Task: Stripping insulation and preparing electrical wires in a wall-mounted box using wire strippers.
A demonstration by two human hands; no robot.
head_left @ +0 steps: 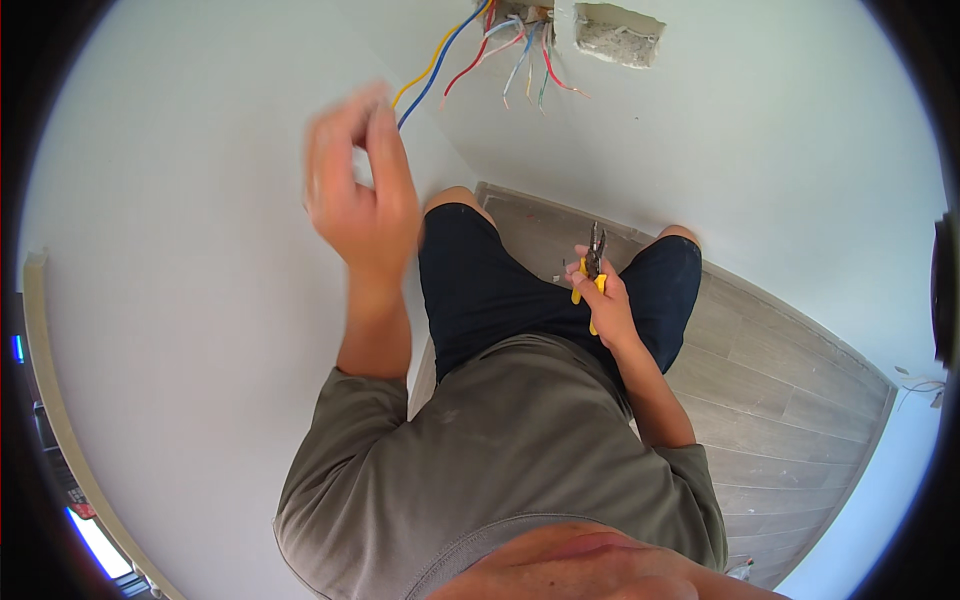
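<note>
My left hand [362, 185] is raised in front of the wall, smeared by motion, with thumb and fingers brought together in a pinch. A yellow wire [425, 72] and a blue wire [437, 68] run from the wall opening down to its fingers. Their lower ends are hidden there, and I cannot tell whether the fingers grip them. Low between my knees, my right hand [612, 308] is closed around pliers [595, 256] with yellow handles and dark metal jaws. The jaws point up toward the wall.
Several red, light blue, white and green wires [517, 65] with bared tips hang from a wall box [538, 14]. Beside it is a rough rectangular recess [620, 38]. Walls meet in a corner before me, above a grey plank floor [765, 375]. More thin wires [925, 386] stick out at far right.
</note>
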